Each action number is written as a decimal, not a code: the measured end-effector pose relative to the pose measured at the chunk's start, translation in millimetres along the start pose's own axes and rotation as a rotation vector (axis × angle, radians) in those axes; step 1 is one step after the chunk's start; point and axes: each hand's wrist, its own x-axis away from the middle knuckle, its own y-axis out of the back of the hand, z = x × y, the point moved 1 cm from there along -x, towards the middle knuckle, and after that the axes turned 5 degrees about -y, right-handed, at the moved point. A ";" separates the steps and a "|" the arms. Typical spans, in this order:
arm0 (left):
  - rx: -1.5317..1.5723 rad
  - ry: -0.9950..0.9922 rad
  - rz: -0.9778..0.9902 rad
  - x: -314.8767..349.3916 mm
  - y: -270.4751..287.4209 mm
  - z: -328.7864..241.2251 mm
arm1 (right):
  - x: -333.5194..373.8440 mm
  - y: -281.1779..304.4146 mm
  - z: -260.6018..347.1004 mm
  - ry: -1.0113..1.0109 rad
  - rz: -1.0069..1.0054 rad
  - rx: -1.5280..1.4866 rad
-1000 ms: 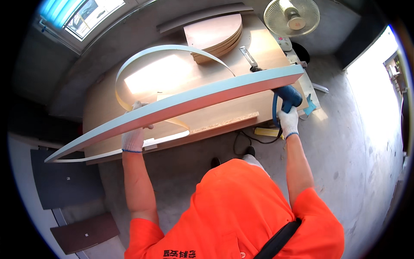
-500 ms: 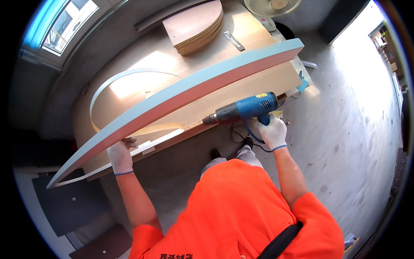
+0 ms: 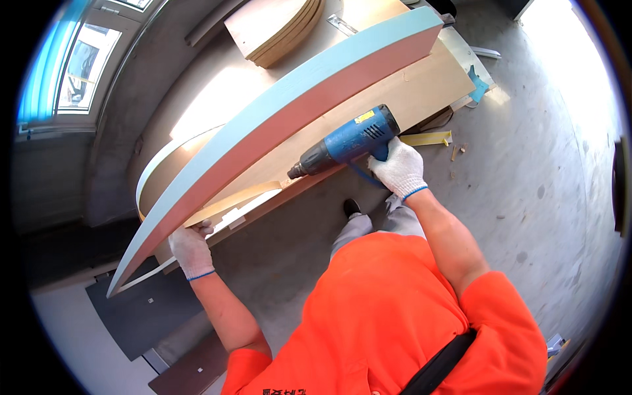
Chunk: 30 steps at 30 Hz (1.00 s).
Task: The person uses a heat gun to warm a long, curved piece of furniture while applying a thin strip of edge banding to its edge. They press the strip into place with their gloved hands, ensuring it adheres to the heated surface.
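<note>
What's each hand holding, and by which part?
Right hand: the heat gun, by its handle. Left hand: apparently the yellowish strip, by its lower edge; grip partly hidden.

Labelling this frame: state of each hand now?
Left hand: fingers curled at the tan strip; cannot tell whether it grips.
Right hand: closed, holding the blue heat gun.

Looks like woodworking workshop, judging by blue-and-black heat gun (image 3: 355, 139), stacked curved-edged pale-wood panels (image 3: 268, 25), grey floor (image 3: 520, 191).

Blue heat gun (image 3: 352, 139) tilted, nozzle (image 3: 296, 171) near tan strip (image 3: 237, 199).
</note>
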 end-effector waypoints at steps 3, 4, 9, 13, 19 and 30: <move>-0.014 -0.019 0.009 3.1 -5.9 -1.7 | 6.5 3.9 11.9 0.037 0.020 -0.080; -0.013 -0.030 0.022 4.6 -8.4 -2.7 | 7.8 4.5 14.4 0.033 0.032 -0.105; 0.000 -0.044 0.009 12.3 -19.7 -5.0 | 14.2 20.6 41.9 0.078 0.025 -0.160; 0.000 -0.067 0.019 14.9 -16.8 -4.5 | 8.3 19.9 36.5 0.137 -0.015 -0.131; 0.025 -0.045 0.042 11.2 -10.7 -3.8 | 4.4 0.1 7.9 0.095 -0.046 0.024; 0.002 -0.038 0.019 10.4 -4.8 -6.5 | 4.0 -7.1 3.7 0.081 -0.040 0.061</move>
